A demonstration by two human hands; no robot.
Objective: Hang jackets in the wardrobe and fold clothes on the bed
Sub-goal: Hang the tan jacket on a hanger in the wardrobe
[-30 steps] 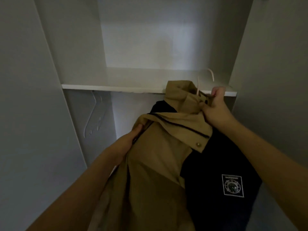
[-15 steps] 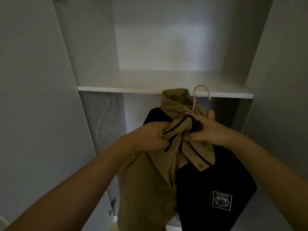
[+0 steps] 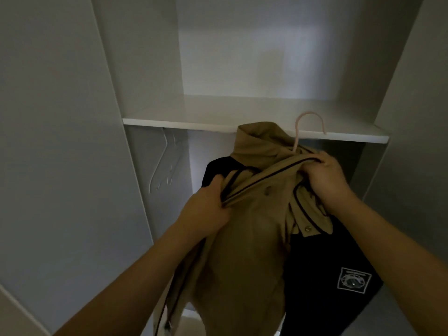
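A tan and black jacket on a pink hanger is held by both hands in front of an open white wardrobe.

At the far left, the wardrobe's point(image 3: 60, 141) pale side panel is seen, and just inside it white hangers point(image 3: 167, 163) are suspended under the shelf point(image 3: 194, 122). Next, the left hand point(image 3: 206, 209) is curled round a bunched fold of the jacket's point(image 3: 247, 238) tan front, along a dark-piped edge. The tan collar is raised in the middle, just below the shelf edge. To its right, the pink hanger point(image 3: 311, 124) hook stands up in front of the shelf; whether it is caught on anything cannot be told. The right hand point(image 3: 327, 180) is closed on the tan fabric near the hanger's neck. At the lower right, a white square logo patch point(image 3: 352, 280) is shown on the black panel.
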